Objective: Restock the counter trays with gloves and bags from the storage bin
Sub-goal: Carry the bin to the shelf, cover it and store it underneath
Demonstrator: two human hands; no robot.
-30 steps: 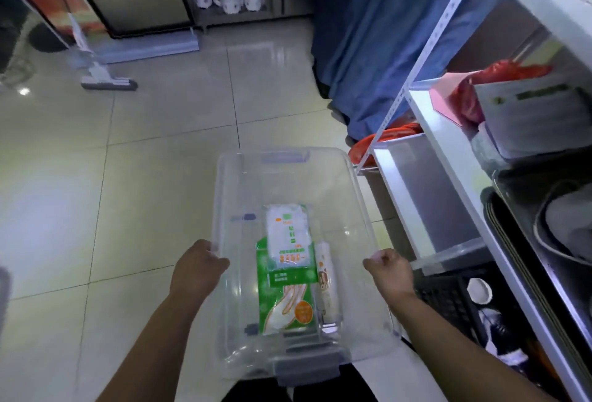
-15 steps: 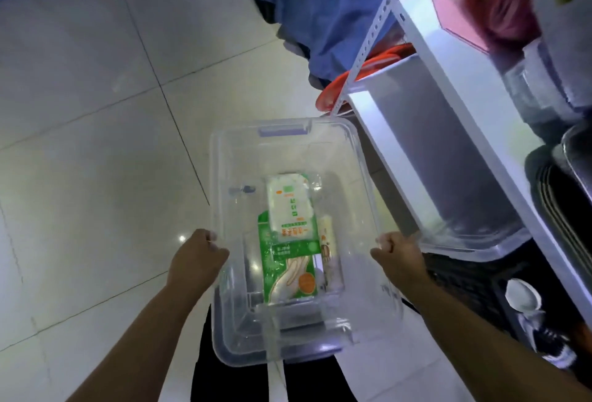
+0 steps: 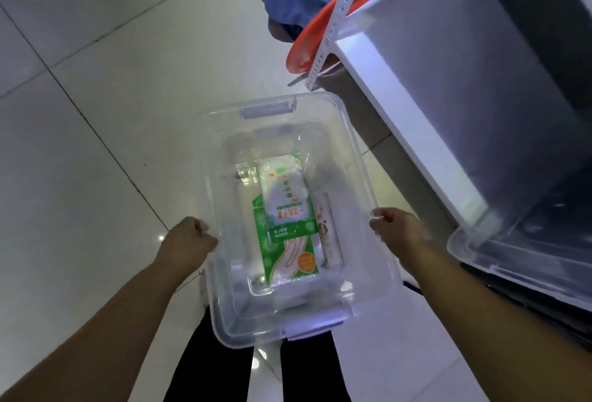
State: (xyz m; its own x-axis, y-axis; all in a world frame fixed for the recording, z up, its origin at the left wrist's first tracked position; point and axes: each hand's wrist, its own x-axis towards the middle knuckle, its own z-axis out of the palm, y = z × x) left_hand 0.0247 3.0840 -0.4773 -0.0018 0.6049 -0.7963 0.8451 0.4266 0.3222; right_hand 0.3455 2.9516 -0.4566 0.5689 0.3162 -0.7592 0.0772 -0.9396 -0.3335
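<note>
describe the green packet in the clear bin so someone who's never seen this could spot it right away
Find the clear storage bin that the left hand and right hand grip by its sides. The green packet lies flat on its floor, partly under a white packet, beside a slim pale tube. Only it is bright green, with a glove drawing.

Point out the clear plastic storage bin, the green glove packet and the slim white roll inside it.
clear plastic storage bin [image 3: 268, 110], head view, far rim handle
green glove packet [image 3: 290, 249], head view, printed front
slim white roll [image 3: 328, 231], head view, middle of wrapper
</note>
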